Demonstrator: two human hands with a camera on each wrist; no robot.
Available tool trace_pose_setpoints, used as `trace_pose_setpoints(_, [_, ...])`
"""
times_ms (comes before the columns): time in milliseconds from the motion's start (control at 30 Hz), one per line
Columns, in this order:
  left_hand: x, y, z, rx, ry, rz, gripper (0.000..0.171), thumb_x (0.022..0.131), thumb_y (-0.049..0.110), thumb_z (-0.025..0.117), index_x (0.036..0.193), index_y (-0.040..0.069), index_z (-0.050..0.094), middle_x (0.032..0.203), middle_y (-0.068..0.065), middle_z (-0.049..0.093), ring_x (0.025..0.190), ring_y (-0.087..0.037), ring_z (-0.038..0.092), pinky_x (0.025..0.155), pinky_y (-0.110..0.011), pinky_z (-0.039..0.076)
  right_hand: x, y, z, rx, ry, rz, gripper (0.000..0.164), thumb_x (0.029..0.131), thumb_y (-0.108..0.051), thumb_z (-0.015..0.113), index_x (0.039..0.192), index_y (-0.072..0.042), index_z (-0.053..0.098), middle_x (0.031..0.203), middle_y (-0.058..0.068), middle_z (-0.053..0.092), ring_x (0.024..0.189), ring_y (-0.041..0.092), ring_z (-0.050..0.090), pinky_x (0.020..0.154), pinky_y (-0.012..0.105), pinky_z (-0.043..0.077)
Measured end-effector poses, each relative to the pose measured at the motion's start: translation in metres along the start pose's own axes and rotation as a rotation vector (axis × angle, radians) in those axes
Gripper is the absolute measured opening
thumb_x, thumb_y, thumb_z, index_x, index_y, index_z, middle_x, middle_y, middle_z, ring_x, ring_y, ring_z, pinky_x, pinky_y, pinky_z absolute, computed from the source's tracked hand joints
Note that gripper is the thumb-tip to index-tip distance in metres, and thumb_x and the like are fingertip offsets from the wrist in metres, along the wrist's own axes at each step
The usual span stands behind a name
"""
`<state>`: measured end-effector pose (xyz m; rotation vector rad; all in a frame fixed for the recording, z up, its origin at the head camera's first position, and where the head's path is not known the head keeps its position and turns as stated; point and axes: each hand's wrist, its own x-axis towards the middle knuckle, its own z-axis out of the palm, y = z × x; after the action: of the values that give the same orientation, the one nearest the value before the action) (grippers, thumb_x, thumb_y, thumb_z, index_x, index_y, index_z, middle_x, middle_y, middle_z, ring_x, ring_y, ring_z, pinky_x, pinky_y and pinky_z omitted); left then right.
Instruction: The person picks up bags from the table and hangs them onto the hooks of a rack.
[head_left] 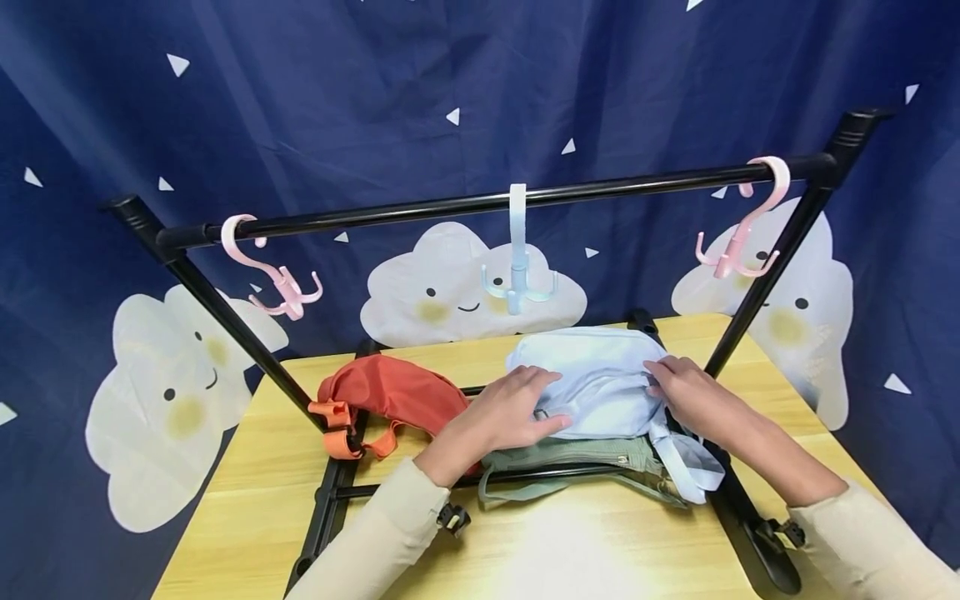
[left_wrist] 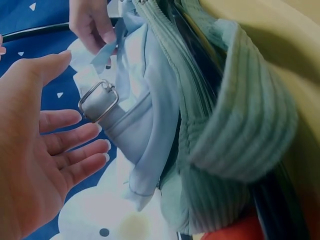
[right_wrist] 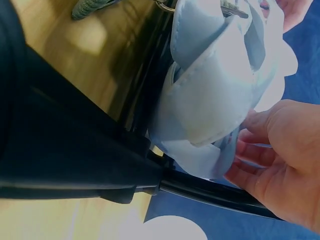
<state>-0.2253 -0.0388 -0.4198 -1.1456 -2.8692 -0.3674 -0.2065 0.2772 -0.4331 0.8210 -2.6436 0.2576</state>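
A light blue bag [head_left: 600,358] lies across the rack's lower bars, on top of a green corduroy bag [head_left: 570,452]. My left hand [head_left: 517,408] is at the blue bag's left end, its fingers extended. In the left wrist view, those fingers are beside the bag's metal buckle [left_wrist: 99,101], gripping nothing. At the other end, my right hand [head_left: 693,396] pinches the blue bag's edge between thumb and fingers; the right wrist view shows the fingertips [right_wrist: 245,150] partly behind the fabric. A pale strap [head_left: 678,458] hangs below the right hand.
To the left lies a red bag [head_left: 401,392] with an orange strap [head_left: 341,433]. Above runs the black rack's top bar [head_left: 420,212], carrying a pink hook [head_left: 281,283] at left, a blue hook [head_left: 517,258] mid-bar and another pink hook [head_left: 738,242] at right. Dark curtain [head_left: 315,108] hangs behind.
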Motion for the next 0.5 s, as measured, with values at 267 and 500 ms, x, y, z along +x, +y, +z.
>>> trace_pose_setpoints(267, [0.011,0.008,0.005,-0.064,-0.048,-0.06,0.073,0.098,0.064,0.056,0.155,0.019,0.047,0.152,-0.006,0.056,0.141,-0.023,0.054,0.116,-0.04,0.046,0.0,0.001,0.002,0.005,0.019,-0.028,0.033,0.088,0.002,0.077,0.117,0.013,0.067,0.1,0.022,0.064,0.083,0.03,0.064,0.073,0.044,0.056])
trace_pose_setpoints(500, [0.02,0.013,0.011,-0.088,-0.081,-0.119,0.08,0.095,0.071,0.056,0.157,0.021,0.045,0.157,-0.003,0.053,0.141,-0.022,0.056,0.114,-0.04,0.048,-0.001,0.001,0.002,0.015,0.019,-0.022,0.031,0.087,0.002,0.078,0.115,0.011,0.07,0.097,0.019,0.062,0.08,0.025,0.061,0.069,0.04,0.054])
